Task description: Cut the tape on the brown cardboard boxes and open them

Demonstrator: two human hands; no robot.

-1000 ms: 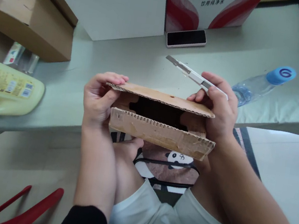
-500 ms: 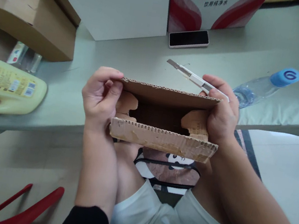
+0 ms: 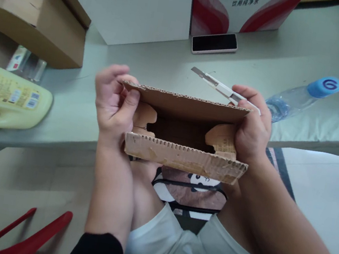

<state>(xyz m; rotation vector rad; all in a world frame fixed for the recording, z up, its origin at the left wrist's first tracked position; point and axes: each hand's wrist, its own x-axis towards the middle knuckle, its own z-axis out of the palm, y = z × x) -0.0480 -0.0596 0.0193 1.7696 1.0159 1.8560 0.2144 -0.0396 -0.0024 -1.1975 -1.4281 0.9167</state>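
Between my hands, above my lap, is a small brown cardboard box [image 3: 185,159] with its top flaps raised and its dark inside facing up. My left hand [image 3: 114,97] grips the left end of the far flap, thumb on the inner side and fingers behind it. At the box's right end, my right hand [image 3: 254,127] holds the wall and also keeps a white utility knife [image 3: 223,89] between its fingers. The knife's blade is out and points up and to the left, beyond the far flap. The box's bottom is too dark to make out.
A clear bottle with a blue cap [image 3: 299,98] lies just right of my right hand. Behind are a phone [image 3: 214,44], a white panel [image 3: 137,6] and a red-and-white carton [image 3: 242,10]. Leftward stand a yellow jug [image 3: 10,97] and a cardboard carton [image 3: 52,35]. Red legs [image 3: 27,233] show below.
My left fingers have lifted and loosened slightly, and the far flap's left corner now shows further left. My right hand, the knife and the box's body have barely moved.
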